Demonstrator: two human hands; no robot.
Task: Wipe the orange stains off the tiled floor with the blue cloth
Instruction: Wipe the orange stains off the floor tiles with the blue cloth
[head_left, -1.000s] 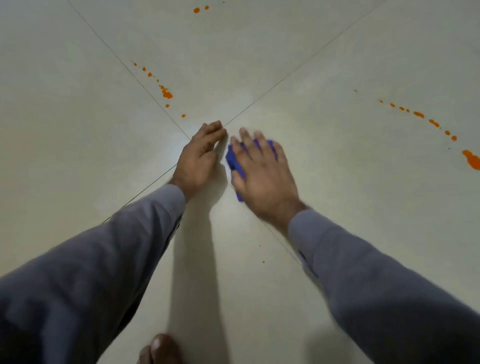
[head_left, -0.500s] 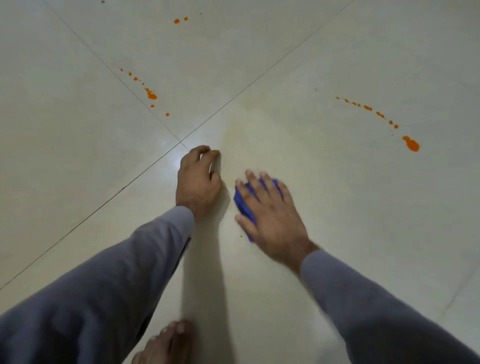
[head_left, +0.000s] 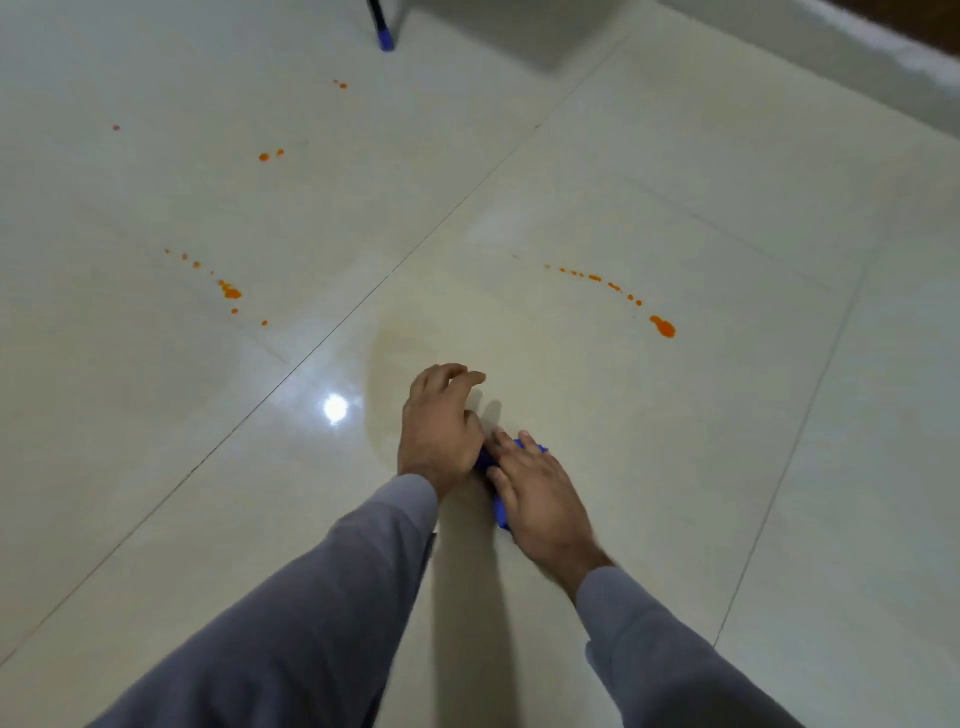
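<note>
2 hands: right hand flat on blue cloth; left hand loosely curled, empty.

Readable text: none — no words, labels or numbers show.
Tiled floor: plain — no markings.

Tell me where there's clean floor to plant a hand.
Free: the tile left of the left hand, around the light glare. Spattered: the left drops, the right trail. The right hand covers the blue cloth.
</note>
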